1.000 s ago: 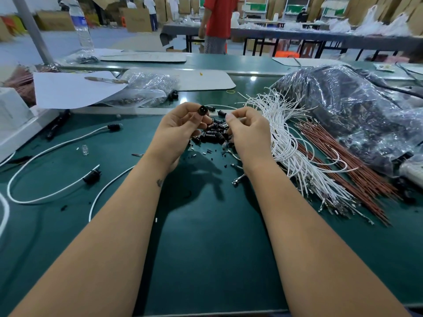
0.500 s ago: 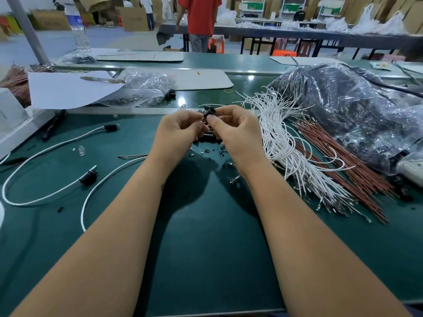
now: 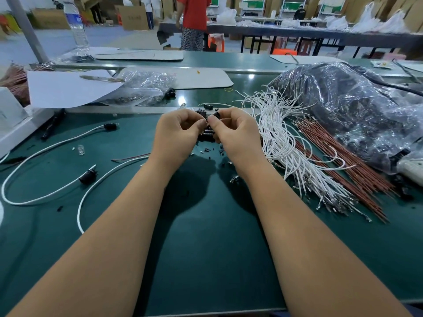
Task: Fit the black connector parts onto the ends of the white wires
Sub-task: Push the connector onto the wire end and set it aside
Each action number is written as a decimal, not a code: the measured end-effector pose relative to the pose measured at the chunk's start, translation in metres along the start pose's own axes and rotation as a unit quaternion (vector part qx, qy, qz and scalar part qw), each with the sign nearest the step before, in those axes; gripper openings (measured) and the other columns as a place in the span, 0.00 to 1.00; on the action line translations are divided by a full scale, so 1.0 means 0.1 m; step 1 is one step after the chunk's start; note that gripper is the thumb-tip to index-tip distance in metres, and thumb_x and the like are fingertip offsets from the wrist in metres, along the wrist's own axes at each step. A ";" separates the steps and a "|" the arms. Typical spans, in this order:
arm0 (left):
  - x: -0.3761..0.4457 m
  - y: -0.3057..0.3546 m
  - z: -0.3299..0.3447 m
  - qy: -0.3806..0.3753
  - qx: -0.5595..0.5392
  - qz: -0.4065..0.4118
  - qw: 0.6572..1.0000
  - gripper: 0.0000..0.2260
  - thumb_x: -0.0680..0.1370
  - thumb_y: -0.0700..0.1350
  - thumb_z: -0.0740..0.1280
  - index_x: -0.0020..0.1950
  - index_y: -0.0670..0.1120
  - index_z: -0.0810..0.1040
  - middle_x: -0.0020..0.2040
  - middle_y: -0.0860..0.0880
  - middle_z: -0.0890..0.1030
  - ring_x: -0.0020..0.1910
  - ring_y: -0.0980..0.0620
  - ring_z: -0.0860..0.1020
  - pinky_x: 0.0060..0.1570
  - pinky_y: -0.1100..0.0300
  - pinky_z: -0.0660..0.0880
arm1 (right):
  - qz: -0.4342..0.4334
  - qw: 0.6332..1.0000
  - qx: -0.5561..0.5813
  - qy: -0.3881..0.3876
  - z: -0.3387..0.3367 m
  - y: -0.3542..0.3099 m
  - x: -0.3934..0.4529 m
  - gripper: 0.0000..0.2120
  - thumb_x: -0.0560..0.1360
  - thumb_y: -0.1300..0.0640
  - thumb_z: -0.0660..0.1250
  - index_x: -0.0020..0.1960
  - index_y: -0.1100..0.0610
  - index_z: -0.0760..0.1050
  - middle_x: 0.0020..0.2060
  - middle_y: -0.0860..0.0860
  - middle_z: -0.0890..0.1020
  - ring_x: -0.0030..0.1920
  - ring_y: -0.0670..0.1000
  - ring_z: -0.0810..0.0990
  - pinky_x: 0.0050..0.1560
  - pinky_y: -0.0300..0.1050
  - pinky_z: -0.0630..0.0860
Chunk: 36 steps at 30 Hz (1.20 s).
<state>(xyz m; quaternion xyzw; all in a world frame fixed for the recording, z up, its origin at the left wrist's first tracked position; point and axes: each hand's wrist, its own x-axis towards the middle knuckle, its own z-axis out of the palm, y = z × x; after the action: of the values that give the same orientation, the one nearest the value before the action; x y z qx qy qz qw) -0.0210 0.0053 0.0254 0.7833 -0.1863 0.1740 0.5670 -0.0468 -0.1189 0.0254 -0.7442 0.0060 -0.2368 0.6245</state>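
Both hands were raised together above the middle of the dark green mat-covered bench (image 3: 206, 259), thumb tips nearly touching: the left hand (image 3: 177, 136) had its fingers curled round a small black plastic connector part (image 3: 201, 113), and the right hand (image 3: 233, 133) pinched another small black piece (image 3: 216, 114) just beside it. Whether a wire end ran between them could not be told. The loose bundle of thin white wires (image 3: 286, 143) lay toward the bench's right edge, nearer the right hand, its long axis running from far-centre to near-right.
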 end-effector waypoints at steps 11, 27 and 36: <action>-0.02 -0.03 0.01 0.001 0.086 0.046 0.995 0.05 0.75 0.36 0.68 0.42 0.43 0.82 0.31 0.56 0.77 0.29 0.64 0.72 0.33 0.71 0.67 | -0.010 0.999 -0.043 -0.017 0.02 0.02 -0.03 0.03 0.75 0.61 0.69 0.44 0.57 0.77 0.33 0.53 0.78 0.33 0.48 0.74 0.38 0.42 0.73; 0.01 -0.08 0.00 -0.030 0.287 0.109 0.951 0.05 0.81 0.46 0.62 0.49 0.44 0.74 0.42 0.49 0.77 0.42 0.45 0.73 0.40 0.55 0.67 | 0.023 0.998 -0.058 -0.007 0.00 0.06 0.03 0.02 0.76 0.59 0.68 0.46 0.57 0.76 0.34 0.52 0.77 0.35 0.50 0.75 0.40 0.45 0.73; -0.01 -0.10 0.04 -0.058 0.083 0.011 0.995 0.04 0.78 0.41 0.67 0.45 0.43 0.79 0.32 0.52 0.77 0.28 0.62 0.70 0.31 0.70 0.67 | 0.060 0.998 -0.018 0.003 -0.02 0.05 0.02 0.02 0.73 0.57 0.69 0.43 0.55 0.77 0.34 0.51 0.77 0.33 0.47 0.73 0.34 0.39 0.71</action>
<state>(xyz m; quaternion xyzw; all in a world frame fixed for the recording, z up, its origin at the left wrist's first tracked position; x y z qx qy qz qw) -0.0165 0.0047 0.0161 0.8343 -0.2124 0.1497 0.4862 -0.0445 -0.1218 0.0214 -0.7530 0.0571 -0.2010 0.6239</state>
